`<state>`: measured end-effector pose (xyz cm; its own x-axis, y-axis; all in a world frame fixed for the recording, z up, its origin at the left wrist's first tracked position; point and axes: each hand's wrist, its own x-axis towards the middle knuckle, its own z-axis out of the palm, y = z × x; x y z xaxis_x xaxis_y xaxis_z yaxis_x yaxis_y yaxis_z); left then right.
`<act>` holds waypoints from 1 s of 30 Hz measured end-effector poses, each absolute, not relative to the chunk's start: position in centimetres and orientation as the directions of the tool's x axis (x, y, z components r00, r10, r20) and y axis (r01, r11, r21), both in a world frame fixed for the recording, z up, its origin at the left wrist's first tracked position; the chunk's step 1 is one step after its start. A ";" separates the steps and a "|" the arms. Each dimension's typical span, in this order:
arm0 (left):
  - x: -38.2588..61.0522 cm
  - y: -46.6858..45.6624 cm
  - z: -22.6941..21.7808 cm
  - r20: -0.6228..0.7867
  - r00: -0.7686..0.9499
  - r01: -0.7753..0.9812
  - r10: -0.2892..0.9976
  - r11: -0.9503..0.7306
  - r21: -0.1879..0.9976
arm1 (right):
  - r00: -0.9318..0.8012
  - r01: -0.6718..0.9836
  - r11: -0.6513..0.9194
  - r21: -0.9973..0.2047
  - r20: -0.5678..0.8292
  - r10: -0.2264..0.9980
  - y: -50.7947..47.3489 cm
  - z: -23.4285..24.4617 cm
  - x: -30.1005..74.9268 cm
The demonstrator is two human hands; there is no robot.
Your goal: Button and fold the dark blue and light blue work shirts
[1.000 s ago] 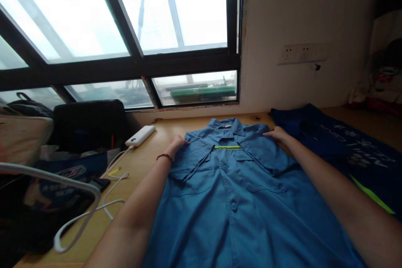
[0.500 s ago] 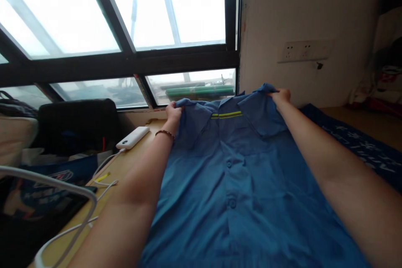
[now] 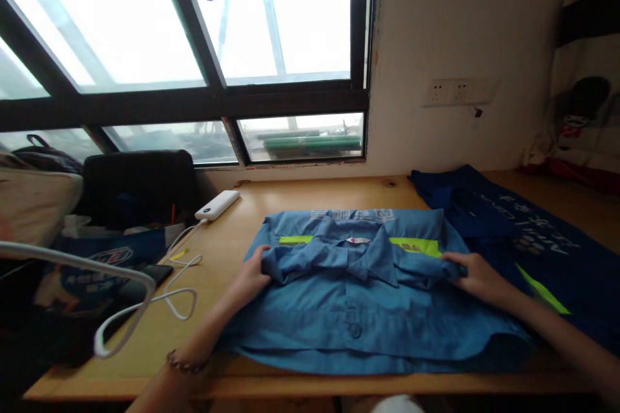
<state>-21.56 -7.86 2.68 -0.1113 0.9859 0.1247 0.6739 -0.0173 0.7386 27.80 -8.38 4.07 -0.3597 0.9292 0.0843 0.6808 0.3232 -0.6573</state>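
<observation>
A blue button-up work shirt [image 3: 314, 316] lies on the wooden table, its upper part folded over toward me. Its collar and a small white label face up at the middle. Behind them, yellow-green strips and pale lettering show on the back panel. My left hand [image 3: 250, 277], with a beaded bracelet at the wrist, grips the fold at its left end. At the right end, my right hand [image 3: 477, 276] is closed on the same fold. Both hands sit low, close to the tabletop.
On the wooden table [image 3: 232, 232], a white power bank [image 3: 217, 205] with a white cable sits at left. Dark blue printed clothing [image 3: 523, 226] lies at right. A black chair back [image 3: 140, 187] and bags stand beyond the left edge. Behind are a window and a wall socket [image 3: 448, 91].
Both hands came down and toward me, still holding the shirt. It was stretched up by the shoulders; now it rests folded on the table, with the lettering behind the collar visible.
</observation>
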 end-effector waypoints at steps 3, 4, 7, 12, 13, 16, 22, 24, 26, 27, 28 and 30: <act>-22.4 -9.1 2.4 0.075 -0.041 0.680 0.996 -0.027 0.733 | -0.432 0.771 0.426 -0.474 0.104 0.896 -11.0 2.8 27.0; -22.4 -8.9 2.7 0.075 -0.041 0.660 0.996 -0.030 0.750 | -0.439 0.780 0.446 -0.439 0.126 0.890 -11.2 2.8 26.5; -21.7 -7.5 3.9 0.072 -0.021 0.593 0.997 -0.046 0.804 | -0.468 0.766 0.481 -0.428 0.143 0.872 -10.8 3.4 24.9; -21.8 -7.5 5.6 0.116 0.057 0.460 0.992 -0.129 0.879 | -0.514 0.713 0.429 -0.554 0.002 0.858 -9.5 5.8 24.9; -22.2 -8.3 5.8 0.159 0.042 0.451 0.986 -0.161 0.878 | -0.503 0.705 0.408 -0.580 -0.004 0.864 -9.7 6.6 25.3; -23.9 -11.9 6.0 0.272 -0.025 0.529 0.962 -0.218 0.820 | -0.463 0.684 0.348 -0.641 -0.014 0.886 -11.4 8.6 26.5; -26.2 -18.4 2.7 0.378 0.194 0.817 0.905 -0.363 0.448 | -0.534 0.657 0.309 -0.688 -0.136 0.834 -16.0 7.1 26.6; -26.5 -19.3 1.9 0.364 0.312 0.826 0.877 -0.440 0.352 | -0.550 0.664 0.327 -0.673 -0.142 0.823 -16.6 6.1 26.4; -26.8 -19.7 1.7 0.373 0.386 0.820 0.844 -0.499 0.279 | -0.545 0.680 0.341 -0.650 -0.135 0.828 -16.9 5.6 26.3; -27.0 -19.9 1.8 0.384 0.411 0.818 0.827 -0.520 0.246 | -0.537 0.688 0.347 -0.637 -0.125 0.834 -17.0 5.6 26.4; -27.3 -20.1 2.1 0.394 0.432 0.816 0.811 -0.538 0.211 | -0.530 0.696 0.353 -0.625 -0.115 0.840 -17.0 5.7 26.6; -27.9 -20.6 2.6 0.409 0.465 0.820 0.785 -0.556 0.136 | -0.515 0.710 0.361 -0.605 -0.095 0.852 -17.3 5.9 27.1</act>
